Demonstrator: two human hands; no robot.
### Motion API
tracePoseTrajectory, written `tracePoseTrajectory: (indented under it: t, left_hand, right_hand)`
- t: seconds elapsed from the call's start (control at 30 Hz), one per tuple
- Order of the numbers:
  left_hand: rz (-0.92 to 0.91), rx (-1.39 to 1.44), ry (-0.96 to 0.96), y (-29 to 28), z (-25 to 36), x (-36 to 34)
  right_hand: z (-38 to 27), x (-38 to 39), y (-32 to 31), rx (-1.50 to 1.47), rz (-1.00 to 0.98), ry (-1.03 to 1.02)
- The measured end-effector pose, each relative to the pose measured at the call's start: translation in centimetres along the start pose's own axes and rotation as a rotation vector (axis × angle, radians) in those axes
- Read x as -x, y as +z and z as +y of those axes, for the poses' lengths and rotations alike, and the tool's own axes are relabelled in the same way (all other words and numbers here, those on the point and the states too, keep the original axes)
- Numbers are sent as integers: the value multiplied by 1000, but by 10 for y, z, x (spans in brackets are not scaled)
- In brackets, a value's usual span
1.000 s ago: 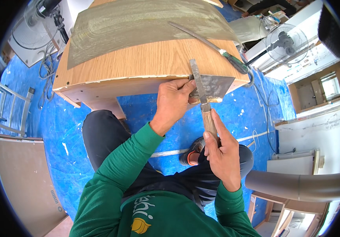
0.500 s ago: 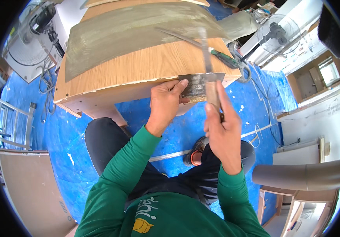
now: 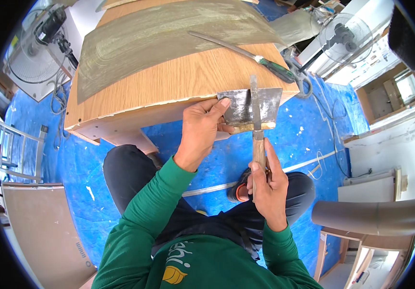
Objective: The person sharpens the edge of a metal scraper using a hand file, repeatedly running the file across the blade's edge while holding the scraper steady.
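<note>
At the near edge of a wood-grain panel, my left hand (image 3: pixel 202 123) pinches a wide metal scraper (image 3: pixel 239 107) by its left side, thumb on top. The scraper's dark blade is smeared, and a wooden strip runs along its near edge. My right hand (image 3: pixel 269 190) is closed round the wooden handle of a narrow flat-bladed tool (image 3: pixel 256 108). That narrow blade points away from me and lies over the scraper's face; whether they touch I cannot tell. Just beyond, a file with a green and black handle (image 3: pixel 277 70) lies on the panel.
The wood-grain panel (image 3: pixel 135 94) tops a box-like cabinet, with a thin grey-brown sheet (image 3: pixel 169 41) across it. Scissors (image 3: pixel 304 86) lie at its right edge. Fans stand left (image 3: pixel 31 58) and right (image 3: pixel 345 38). Blue sheeting (image 3: pixel 80 173) covers the floor; cables trail at both sides.
My right hand has drawn back toward me and lower, bringing the narrow blade down along the scraper. My left hand keeps its hold on the scraper, whose face now shows more.
</note>
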State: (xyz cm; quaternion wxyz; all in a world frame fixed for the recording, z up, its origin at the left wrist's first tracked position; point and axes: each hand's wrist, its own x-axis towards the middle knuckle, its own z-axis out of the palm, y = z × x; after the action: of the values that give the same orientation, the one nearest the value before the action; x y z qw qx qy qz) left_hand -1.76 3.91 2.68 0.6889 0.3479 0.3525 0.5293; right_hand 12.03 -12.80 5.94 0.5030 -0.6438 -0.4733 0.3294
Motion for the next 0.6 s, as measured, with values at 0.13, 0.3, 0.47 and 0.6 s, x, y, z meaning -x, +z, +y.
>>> tracePoseTrajectory:
  t: [0.13,0.3,0.47,0.6]
  left_hand:
    - [-17,4,-8,0,3,0]
    - [-13,-3,-21,-1,1,-1]
    - [-20,13,1,-1,1,-1]
    - [-4,20,12,2,1,-1]
  right_hand:
    - [1,0,2,7,-6,-9]
    - [0,0,2,-3,-32,13]
    - [0,0,1,33,-88,2]
    - [-3,-1,0,54,-108,-11]
